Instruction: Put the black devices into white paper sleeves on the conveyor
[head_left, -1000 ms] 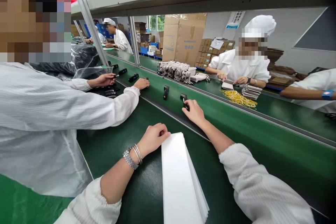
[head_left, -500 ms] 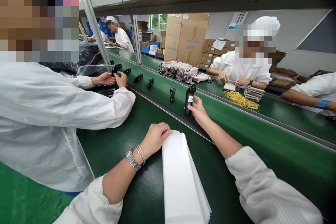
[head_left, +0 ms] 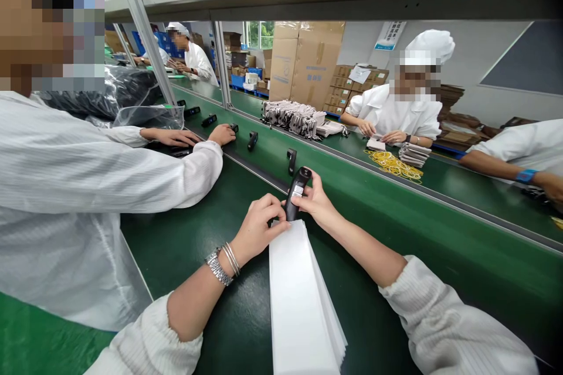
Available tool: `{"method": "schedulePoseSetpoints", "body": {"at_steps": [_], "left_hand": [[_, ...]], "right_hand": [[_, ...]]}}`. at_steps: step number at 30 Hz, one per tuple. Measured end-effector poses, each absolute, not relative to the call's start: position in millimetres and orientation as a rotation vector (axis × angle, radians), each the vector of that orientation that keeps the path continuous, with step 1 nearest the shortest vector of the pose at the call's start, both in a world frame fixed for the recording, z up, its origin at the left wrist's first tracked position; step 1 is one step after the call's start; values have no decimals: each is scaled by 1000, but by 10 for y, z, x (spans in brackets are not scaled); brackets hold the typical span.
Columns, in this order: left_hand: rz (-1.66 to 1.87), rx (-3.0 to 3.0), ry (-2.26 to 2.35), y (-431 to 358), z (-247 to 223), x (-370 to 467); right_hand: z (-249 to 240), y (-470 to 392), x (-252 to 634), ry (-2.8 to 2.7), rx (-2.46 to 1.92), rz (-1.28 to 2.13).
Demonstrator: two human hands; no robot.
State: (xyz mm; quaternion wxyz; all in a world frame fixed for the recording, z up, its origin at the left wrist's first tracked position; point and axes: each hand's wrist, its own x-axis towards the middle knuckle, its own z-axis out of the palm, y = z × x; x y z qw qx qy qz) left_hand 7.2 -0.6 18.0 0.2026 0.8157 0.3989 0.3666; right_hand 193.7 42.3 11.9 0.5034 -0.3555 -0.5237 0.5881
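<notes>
My right hand (head_left: 317,202) is closed around a black handheld device (head_left: 297,190) with a white label on its side. It holds the device tilted, its lower end just above the top of a stack of long white sheets (head_left: 303,299). Whether these are flat bags or plain sheets I cannot tell. My left hand (head_left: 261,224) pinches the top left corner of the stack, fingertips close to the device's lower end. Another black device (head_left: 291,161) lies on the green belt just beyond my right hand.
Several more black devices, one of them (head_left: 252,140), are spaced along the green belt (head_left: 378,205). A co-worker's hand (head_left: 222,135) reaches onto it at left. Across the line, another person handles pale pouches (head_left: 413,154) beside yellow bands (head_left: 393,165). A metal post (head_left: 141,29) and overhead beam frame the bench.
My right hand has brought the black device down and left to the top of the white stack. The co-worker's right hand has moved right, onto a device on the belt.
</notes>
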Motion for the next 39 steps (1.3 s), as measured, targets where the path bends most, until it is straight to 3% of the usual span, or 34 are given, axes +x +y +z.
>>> {"method": "schedulePoseSetpoints", "body": {"at_steps": [7, 14, 19, 24, 28, 31, 36, 39], "left_hand": [[1037, 2341, 1118, 12, 148, 62], [1047, 2311, 1092, -3, 168, 68], [1252, 2125, 1043, -38, 226, 85], [1421, 1925, 1160, -9, 226, 76], [1311, 1878, 1206, 53, 192, 34], [1092, 1952, 1344, 95, 153, -31], [634, 2137, 1374, 92, 97, -82], [616, 2205, 1309, 80, 90, -44]], "right_hand": [[279, 409, 2001, -1172, -861, 1330], [86, 312, 1879, -1452, -849, 1338], [80, 225, 1820, -1667, -855, 1251], [92, 74, 1769, -1804, -804, 1580], [171, 101, 1794, -1493, -812, 1707], [339, 354, 2063, -1349, -908, 1336], [433, 981, 2724, -1759, -1566, 199], [268, 1270, 2834, -1883, -1848, -97]]}}
